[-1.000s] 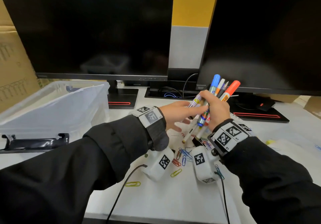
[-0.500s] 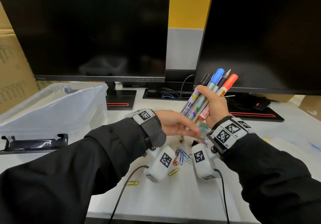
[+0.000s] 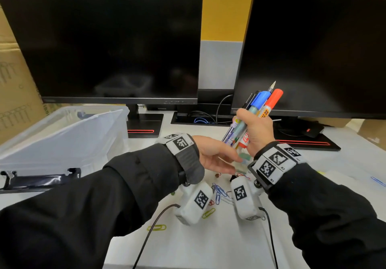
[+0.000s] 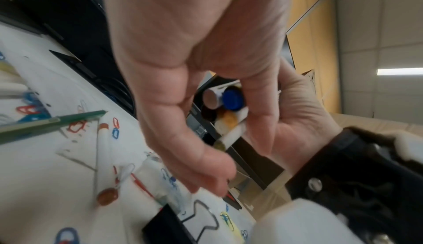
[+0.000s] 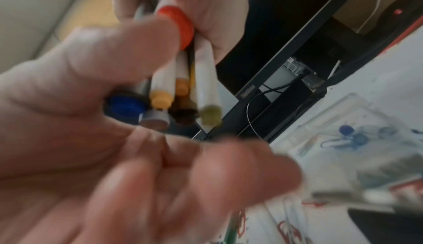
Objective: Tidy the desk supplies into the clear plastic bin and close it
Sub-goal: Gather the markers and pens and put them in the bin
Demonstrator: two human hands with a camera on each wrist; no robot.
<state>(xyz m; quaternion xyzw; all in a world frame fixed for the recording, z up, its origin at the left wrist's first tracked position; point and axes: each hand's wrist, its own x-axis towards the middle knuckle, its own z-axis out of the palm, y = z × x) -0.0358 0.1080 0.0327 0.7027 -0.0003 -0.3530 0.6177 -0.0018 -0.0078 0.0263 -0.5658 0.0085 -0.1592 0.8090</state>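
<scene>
My right hand (image 3: 255,130) grips a bundle of markers and pens (image 3: 263,104) held nearly upright, blue and orange caps and a pen tip on top. The bundle's lower ends (image 5: 174,103) show in the right wrist view. My left hand (image 3: 228,161) lies flat just beneath those ends, fingers stretched out and holding nothing. The clear plastic bin (image 3: 69,113) stands open at the left, well away from both hands. Coloured paper clips (image 3: 218,191) lie scattered on the desk under my wrists. A green pencil (image 4: 52,123), a clear ruler and a black binder clip (image 4: 169,227) also lie there.
Two dark monitors (image 3: 108,45) (image 3: 313,55) stand at the back on their bases. The bin's lid with a black latch (image 3: 39,180) lies in front of the bin. A cardboard box (image 3: 12,93) is at the far left. A mouse (image 3: 313,131) sits under the right monitor.
My right hand has lifted the bundle and tipped it more upright. My left hand has left the marker shafts and dropped below the bundle's lower ends.
</scene>
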